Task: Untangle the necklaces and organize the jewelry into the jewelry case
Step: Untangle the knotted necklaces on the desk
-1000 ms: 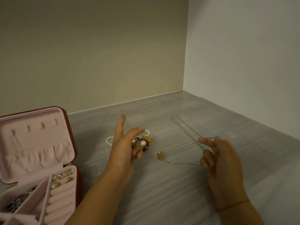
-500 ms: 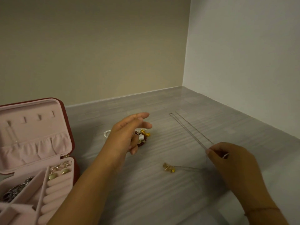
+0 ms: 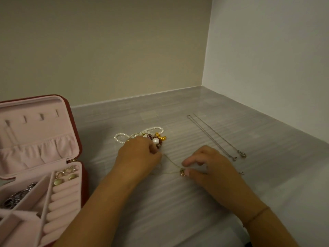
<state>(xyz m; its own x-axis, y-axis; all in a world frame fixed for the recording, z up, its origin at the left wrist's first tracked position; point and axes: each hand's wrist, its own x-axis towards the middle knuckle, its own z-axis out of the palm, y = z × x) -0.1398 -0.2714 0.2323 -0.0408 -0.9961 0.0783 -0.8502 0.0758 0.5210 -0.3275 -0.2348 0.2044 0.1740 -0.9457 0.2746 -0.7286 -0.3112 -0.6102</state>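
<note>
I look down through the head camera at a grey counter (image 3: 160,207). The jewelry case (image 3: 35,129) stands open, its pink lid up. Inside the case, gold earrings (image 3: 65,177) sit at the top of the soft ring rolls (image 3: 62,196). A dark heap of jewelry (image 3: 16,196) lies in the case's left part.

Just right of the case is a bead pile (image 3: 154,139), with white pearls, one big pearl and some gold bits all bunched up. The left hand (image 3: 140,154) rests on the counter against the near side of that pile. Its fingers are curled down and the tips are hidden. I cannot tell if they pinch anything.

A thin gold chain (image 3: 170,160) runs from those fingertips away from the case, to a small pendant (image 3: 182,171). The chain and pendant lie on the counter, not in the case. The right hand (image 3: 210,168) is there, farther from the case than the left hand. Its thumb tip touches the pendant. Its other fingers are loose and apart, with a gap above the pendant. They are a bit blurry.

Farthest from the case lies a silver chain (image 3: 213,136), pulled out long and straight in two lines. No hand touches it. A thin band (image 3: 256,214) goes round the right wrist.
</note>
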